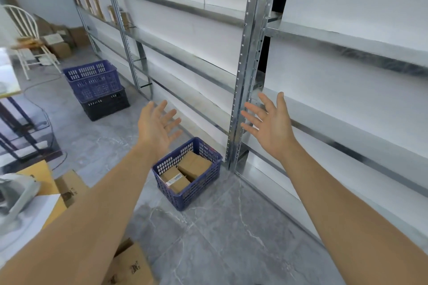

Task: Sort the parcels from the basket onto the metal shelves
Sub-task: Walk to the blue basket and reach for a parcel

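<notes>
A blue plastic basket [209,183] stands on the grey floor against the foot of the metal shelves [245,81]. Inside it lie brown cardboard parcels: one with a white label [174,179] at the front and a bigger one [194,164] behind it. My left hand [156,126] hovers above and left of the basket, palm up, fingers spread, holding nothing. My right hand [269,122] is raised in front of the shelf upright, fingers apart and empty. The shelf levels facing me show no parcels; far to the left, several brown parcels [97,7] stand on the shelves.
Two stacked crates, blue [92,78] on black [105,105], stand on the floor to the left. A white chair [25,37] and boxes sit further back. Cardboard boxes [69,187] and a table edge [9,90] crowd the near left.
</notes>
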Tool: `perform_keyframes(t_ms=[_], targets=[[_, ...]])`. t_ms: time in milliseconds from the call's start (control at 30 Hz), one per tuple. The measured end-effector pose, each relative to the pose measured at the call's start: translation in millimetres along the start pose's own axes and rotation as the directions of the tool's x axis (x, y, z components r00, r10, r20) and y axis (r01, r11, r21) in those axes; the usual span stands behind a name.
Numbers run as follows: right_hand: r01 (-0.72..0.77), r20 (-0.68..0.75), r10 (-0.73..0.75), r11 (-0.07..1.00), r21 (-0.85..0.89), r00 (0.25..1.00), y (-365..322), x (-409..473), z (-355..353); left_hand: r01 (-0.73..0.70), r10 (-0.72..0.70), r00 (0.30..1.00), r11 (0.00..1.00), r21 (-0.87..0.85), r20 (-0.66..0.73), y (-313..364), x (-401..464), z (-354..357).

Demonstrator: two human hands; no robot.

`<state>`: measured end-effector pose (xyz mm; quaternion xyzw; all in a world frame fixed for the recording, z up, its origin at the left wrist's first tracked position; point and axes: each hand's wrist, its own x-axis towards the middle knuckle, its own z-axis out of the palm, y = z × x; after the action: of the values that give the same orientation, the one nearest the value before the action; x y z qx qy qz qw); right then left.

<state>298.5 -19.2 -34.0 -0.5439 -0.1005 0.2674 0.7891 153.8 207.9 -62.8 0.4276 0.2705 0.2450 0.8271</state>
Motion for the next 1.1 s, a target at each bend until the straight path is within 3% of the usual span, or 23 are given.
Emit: perform_keyframes(t_ms=[267,533,833,1100], targets=[[-0.066,0.127,0.073,0.996,-0.054,0.989,-1.0,102.1,-19.0,-0.048,0.051,0.995,0.998,0.034,-0.091,-22.6,60.9,37.8],[-0.198,0.247,0.216,0.976,-0.097,0.945,-2.7,194.8,-38.4,-0.033,0.034,0.945,0.999,0.009,-0.325,-49.2,98.6,53.1],[-0.299,0.333,0.345,0.937,-0.182,0.878,33.6,260.1,-16.5,0.000,-0.009,0.848,1.000,-0.018,-0.530,-64.8,130.4,19.8],[-0.348,0.320,0.447,0.881,-0.320,0.835,82.7,326.8,37.3,0.069,-0.109,0.793,0.994,-0.090,-0.600,-63.2,203.2,-36.4]])
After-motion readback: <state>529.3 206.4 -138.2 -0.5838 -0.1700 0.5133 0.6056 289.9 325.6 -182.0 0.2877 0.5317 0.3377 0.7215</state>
